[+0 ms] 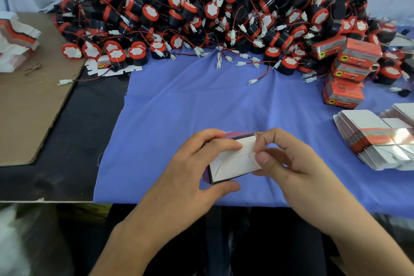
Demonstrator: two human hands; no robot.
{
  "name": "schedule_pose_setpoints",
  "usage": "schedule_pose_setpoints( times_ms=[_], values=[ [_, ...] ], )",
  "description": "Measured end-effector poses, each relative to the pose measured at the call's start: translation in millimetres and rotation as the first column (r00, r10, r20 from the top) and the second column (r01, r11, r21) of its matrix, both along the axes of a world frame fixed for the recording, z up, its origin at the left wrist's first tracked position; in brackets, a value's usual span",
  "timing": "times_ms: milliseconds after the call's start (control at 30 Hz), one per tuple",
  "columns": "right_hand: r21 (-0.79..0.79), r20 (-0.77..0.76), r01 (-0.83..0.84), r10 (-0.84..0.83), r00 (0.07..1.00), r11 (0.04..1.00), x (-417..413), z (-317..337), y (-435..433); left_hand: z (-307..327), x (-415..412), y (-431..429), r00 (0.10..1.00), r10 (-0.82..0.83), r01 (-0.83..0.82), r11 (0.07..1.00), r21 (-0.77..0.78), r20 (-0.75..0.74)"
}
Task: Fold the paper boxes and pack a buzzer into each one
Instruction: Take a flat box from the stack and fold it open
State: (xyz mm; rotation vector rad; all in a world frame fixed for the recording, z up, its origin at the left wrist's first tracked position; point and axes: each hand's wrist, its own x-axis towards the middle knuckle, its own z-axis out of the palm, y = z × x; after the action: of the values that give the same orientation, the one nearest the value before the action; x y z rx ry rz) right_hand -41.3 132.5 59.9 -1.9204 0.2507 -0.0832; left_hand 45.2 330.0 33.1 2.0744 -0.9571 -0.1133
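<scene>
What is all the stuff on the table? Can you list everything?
buzzers: too many to count, black with red rims and white tops, red wires with white plugs, heaped along the back
packed boxes: about six, orange, stacked at right beside the heap
flat boxes: one bundle, white with an orange band, near right edge
more flat boxes: one stack, white and red, far left
unfolded box: one, white and orange, partly under buzzers at left
cloth: one, blue, spread over the middle
cardboard: one sheet, brown, left
rubber bands: a few, tan, on the cardboard
box: one, white flaps showing, held in both hands
left hand: grips the box
right hand: presses a flap
</scene>
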Motion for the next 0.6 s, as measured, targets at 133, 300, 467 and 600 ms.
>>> schedule_pose_setpoints(
  times_ms=[133,300,467,600],
  values=[
    [-0.014,-0.004,-0.016,0.016,1.0,1.0,-1,1,2,0,-2,-1,0.999,-0.015,0.013,0.998,0.058,0.031],
    [-0.099,-0.017,0.011,-0.013,1.0,0.995,-1,0,6,-1,-2,-4,0.999,-0.007,0.006,1.0,-0.028,-0.031],
    [-0.194,0.055,0.043,-0.033,0.998,0.98,-3,-2,12,-7,-4,-9,0.997,0.061,-0.066,0.987,-0.145,-0.037],
    [-0.201,0.124,0.07,-0.045,0.991,0.977,-2,-5,20,-10,-7,-14,0.988,0.146,-0.153,0.962,-0.224,-0.049]
  ],
)
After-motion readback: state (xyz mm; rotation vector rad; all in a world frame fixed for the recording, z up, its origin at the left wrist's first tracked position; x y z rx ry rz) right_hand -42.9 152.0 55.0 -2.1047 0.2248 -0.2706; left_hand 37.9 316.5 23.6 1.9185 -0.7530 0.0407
